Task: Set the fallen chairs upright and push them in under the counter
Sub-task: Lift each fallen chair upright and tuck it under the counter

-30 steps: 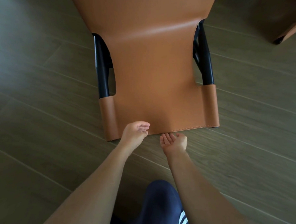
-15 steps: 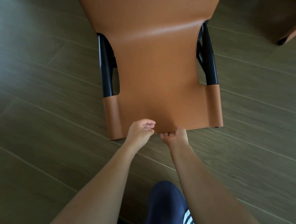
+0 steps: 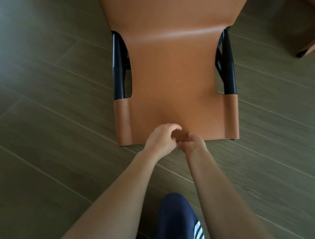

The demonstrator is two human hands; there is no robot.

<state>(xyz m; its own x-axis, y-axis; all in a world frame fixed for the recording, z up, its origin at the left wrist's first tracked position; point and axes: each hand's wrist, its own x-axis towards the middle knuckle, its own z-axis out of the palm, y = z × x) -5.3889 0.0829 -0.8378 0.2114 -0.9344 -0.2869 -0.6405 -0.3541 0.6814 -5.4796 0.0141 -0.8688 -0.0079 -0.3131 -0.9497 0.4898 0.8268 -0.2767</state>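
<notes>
Closest to the person is one bent knee [image 3: 176, 215] in dark trousers with white stripes, just short of the chair's near edge. From there two bare arms reach forward to that chair.

The left hand [image 3: 161, 139] and the right hand [image 3: 194, 144] sit side by side, almost touching, at the middle of the chair's near edge. Both are clamped on it. The left hand's fingers curl over the top of the leather, and the right hand's fingers look tucked under the rim.

The chair [image 3: 178, 72] itself lies flat on its back on the floor [image 3: 52, 106], with its backrest nearest the person and its seat running away out of the top of view. Two black frame tubes show, one at its left side [image 3: 118, 70] and one at its right [image 3: 227, 66].

Beyond the chair's far right corner a second chair [image 3: 310, 20] shows only as a tan corner. I can't tell whether it is standing or fallen.

So the count is two hands, two chairs, two visible tubes and one knee. No counter is in view.

To my eye this is the start of the righting step, with the grip taken but the backrest not yet off the floor. Next comes a pull up and forward, so that the chair tips onto its feet. The hands sit close together, so the chair could twist as it rises. The push under the counter comes later.
</notes>
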